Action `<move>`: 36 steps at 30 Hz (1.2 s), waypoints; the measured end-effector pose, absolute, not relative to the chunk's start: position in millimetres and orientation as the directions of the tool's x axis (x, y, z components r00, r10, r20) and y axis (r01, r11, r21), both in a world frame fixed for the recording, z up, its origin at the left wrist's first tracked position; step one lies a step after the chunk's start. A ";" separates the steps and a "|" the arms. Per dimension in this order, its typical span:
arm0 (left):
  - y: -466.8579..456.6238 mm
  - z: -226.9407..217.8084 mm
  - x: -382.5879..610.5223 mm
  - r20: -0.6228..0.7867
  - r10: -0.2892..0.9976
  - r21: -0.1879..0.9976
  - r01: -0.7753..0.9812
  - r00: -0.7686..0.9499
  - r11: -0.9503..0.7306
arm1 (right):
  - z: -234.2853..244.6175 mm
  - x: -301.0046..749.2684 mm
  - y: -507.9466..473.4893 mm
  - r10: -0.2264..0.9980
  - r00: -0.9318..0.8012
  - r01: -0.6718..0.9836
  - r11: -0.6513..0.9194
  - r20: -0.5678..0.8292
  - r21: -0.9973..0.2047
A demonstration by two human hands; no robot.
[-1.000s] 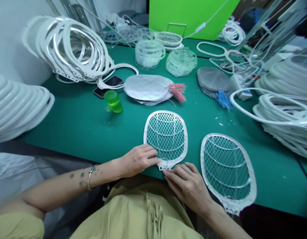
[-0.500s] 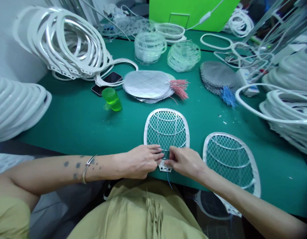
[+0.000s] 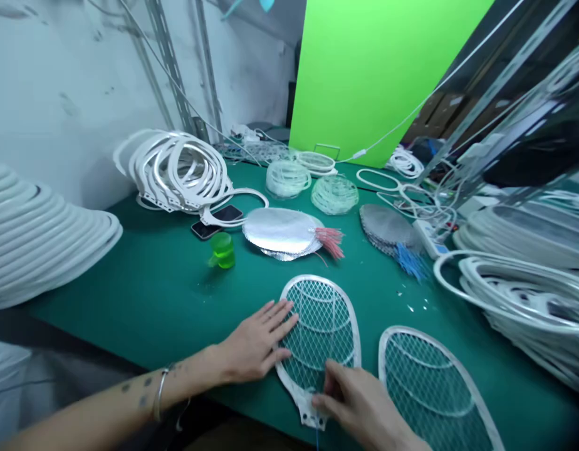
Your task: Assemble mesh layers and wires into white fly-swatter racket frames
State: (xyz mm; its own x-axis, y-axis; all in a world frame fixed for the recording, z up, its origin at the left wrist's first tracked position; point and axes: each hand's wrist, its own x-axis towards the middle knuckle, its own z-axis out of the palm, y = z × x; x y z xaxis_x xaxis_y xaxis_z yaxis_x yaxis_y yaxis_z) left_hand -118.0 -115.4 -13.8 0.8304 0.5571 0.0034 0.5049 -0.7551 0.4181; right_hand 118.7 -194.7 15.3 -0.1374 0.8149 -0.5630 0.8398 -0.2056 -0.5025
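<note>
On the green table mat (image 3: 143, 313), a white-framed oval wire mesh (image 3: 324, 332), like a fly-swatter head, lies in front of me. My left hand (image 3: 256, 341) rests with spread fingers against its left rim. My right hand (image 3: 359, 401) lies over the lower mesh and the narrow white neck (image 3: 308, 407), hiding part of both. A thin blue wire (image 3: 316, 440) hangs below that neck. To the right lies a second white-framed mesh (image 3: 430, 388), cut off by the bottom of the picture and touched by neither hand.
Stacks of white plastic rings (image 3: 177, 172) stand at the back left, with more at the left (image 3: 36, 238) and right (image 3: 519, 294). Silver mesh discs with pink wires (image 3: 280, 230), grey discs with blue wires (image 3: 386, 225), a green cup (image 3: 222, 250) and a power strip (image 3: 428, 238) lie beyond.
My view has tilted up, showing more wall and green board. My left hand has moved to the mesh's left rim. My right hand has dropped lower, onto the neck.
</note>
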 end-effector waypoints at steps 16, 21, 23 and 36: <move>98.9 9.0 -49.2 -0.220 0.930 0.366 0.909 0.294 -0.201 | 84.2 122.3 30.8 1.000 -0.013 0.990 0.017 0.026 -0.137; 97.7 -7.9 -53.4 -0.217 0.926 0.361 0.907 0.308 -0.217 | 62.3 112.0 83.0 0.996 0.006 0.999 -0.003 -0.088 0.033; 99.8 -7.8 -53.5 -0.210 0.926 0.369 0.903 0.312 -0.221 | 60.5 107.6 92.4 0.989 0.015 0.998 -0.007 -0.147 0.057; 69.4 33.7 -85.1 0.408 0.787 0.226 0.784 0.462 -0.578 | 130.7 125.5 111.4 0.935 0.025 0.827 -0.218 -0.353 -0.518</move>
State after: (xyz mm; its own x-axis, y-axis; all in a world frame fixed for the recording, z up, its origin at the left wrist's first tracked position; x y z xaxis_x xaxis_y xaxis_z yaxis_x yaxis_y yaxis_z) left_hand -85.1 69.4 33.7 0.4623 0.7871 0.4084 0.7841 -0.5780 0.2263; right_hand 125.5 111.4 130.7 0.0254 0.9354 -0.3526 0.8272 -0.2177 -0.5180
